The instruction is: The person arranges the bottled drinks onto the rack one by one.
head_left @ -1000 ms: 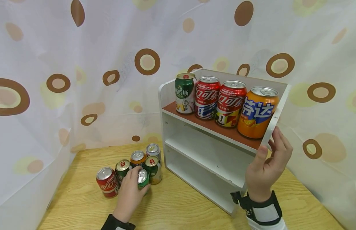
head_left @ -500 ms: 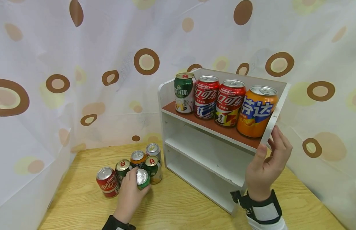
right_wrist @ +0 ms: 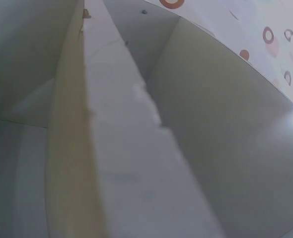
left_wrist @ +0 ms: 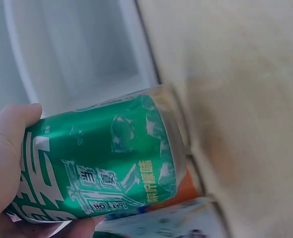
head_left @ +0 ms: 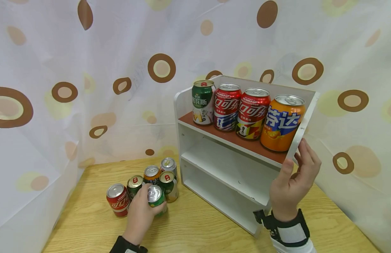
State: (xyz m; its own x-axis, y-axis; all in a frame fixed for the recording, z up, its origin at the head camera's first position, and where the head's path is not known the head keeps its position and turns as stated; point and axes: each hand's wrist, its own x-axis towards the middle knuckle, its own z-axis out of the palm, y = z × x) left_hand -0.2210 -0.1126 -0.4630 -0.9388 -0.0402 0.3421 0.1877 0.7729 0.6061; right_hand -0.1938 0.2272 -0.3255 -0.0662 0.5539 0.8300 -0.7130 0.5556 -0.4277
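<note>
In the head view my left hand (head_left: 141, 214) grips a green soda can (head_left: 158, 199) between thumb and fingers, its silver top tilted. Up close in the left wrist view, the can (left_wrist: 102, 158) shows white lettering, with the hand (left_wrist: 5, 158) around one end. My right hand (head_left: 291, 186) holds the right side panel of a small white shelf (head_left: 227, 186), thumb at the front edge and fingers on the outer side. Only shelf boards (right_wrist: 131, 148) show in the right wrist view; the hand is out of it.
Beside the green can stand a red cola can (head_left: 118, 202), a dark green can (head_left: 134, 186), an orange can (head_left: 152, 173), a green-gold can (head_left: 168, 188) and a silver-topped can (head_left: 168, 163). A row of upright cans (head_left: 253, 114) fills the shelf's top. A patterned curtain hangs behind.
The green can has tilted in my left hand and its top has shifted slightly left. My right hand stays at the shelf's side panel.
</note>
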